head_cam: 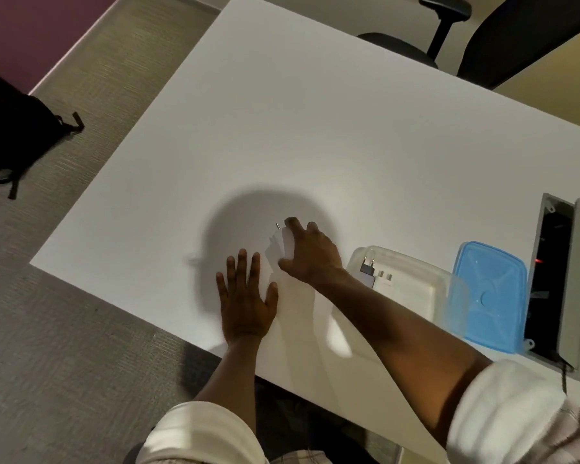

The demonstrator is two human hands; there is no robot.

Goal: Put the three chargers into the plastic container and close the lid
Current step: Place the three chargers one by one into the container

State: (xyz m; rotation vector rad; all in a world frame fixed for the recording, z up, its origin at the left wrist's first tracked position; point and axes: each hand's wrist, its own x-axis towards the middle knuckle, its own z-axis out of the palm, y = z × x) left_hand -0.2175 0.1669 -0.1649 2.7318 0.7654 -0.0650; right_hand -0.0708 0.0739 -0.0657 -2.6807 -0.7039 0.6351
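Now right hand (pixel 310 254) curled over white charger (pixel 282 244) on table (pixel 315 128).

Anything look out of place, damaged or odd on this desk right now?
Nothing stands out. The plastic container sits upright and open with chargers inside, its blue lid flat beside it. The right hand is on a white charger; the left hand rests flat.

**Hands — pose and state**

Left hand (pixel 246 296): flat, palm down, 5 digits spread, forearm running straight back to a rolled white sleeve. Right hand (pixel 310 254): reaching forward and across, fingers (pixel 295 226) curled downward, thumb splayed apart — grip unclosed or closed cannot be determined through motion blur. Right forearm bare, sleeve pushed to the elbow.
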